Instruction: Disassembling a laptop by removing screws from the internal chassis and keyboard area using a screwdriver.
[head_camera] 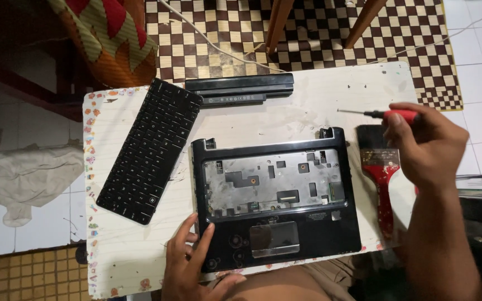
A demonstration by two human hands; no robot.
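A black laptop base (pixel 277 195) with its keyboard removed lies on a white board (pixel 124 239), bare metal showing in the keyboard bay. My left hand (pixel 188 262) rests on the base's front left corner, fingers spread. My right hand (pixel 419 142) holds a red-handled screwdriver (pixel 389 114), its thin shaft pointing left above the board, right of the laptop. The detached black keyboard (pixel 152 147) lies tilted at the left. A long black battery (pixel 241 89) lies at the board's far edge.
A red-handled paintbrush (pixel 380 167) lies under my right hand beside the laptop. A checkered mat (pixel 319 44), two wooden chair legs (pixel 277 22) and a white cable (pixel 207 42) are beyond the board. A crumpled cloth (pixel 23 178) lies on the floor at left.
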